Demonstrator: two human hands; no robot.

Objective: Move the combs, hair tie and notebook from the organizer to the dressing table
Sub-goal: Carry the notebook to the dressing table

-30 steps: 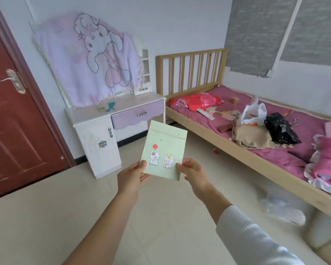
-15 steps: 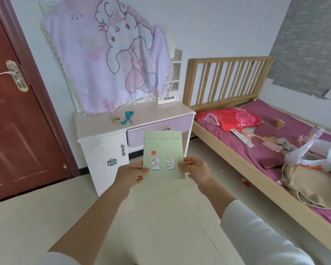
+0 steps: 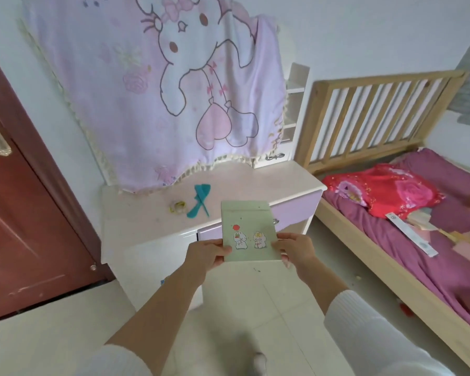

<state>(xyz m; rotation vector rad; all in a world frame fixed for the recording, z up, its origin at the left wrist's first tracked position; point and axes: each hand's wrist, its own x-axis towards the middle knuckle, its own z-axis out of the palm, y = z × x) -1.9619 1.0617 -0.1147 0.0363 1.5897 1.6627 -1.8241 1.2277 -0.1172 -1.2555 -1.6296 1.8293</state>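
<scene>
Notebook held upright short of the dressing table

Head view: left hand (image 3: 207, 253) and right hand (image 3: 293, 249) pinch the notebook (image 3: 248, 231) by its lower corners at frame centre, long axis vertical; dressing table (image 3: 255, 183), combs (image 3: 198, 202) and hair tie (image 3: 177, 207) lie just beyond

2 teal combs (image 3: 198, 201) and 1 hair tie (image 3: 177, 207) on 1 dressing table (image 3: 255, 183); 1 notebook (image 3: 248, 231); 2 hands: left (image 3: 208, 253), right (image 3: 296, 249); 1 bed (image 3: 391, 234); 1 door (image 3: 25, 213).
</scene>
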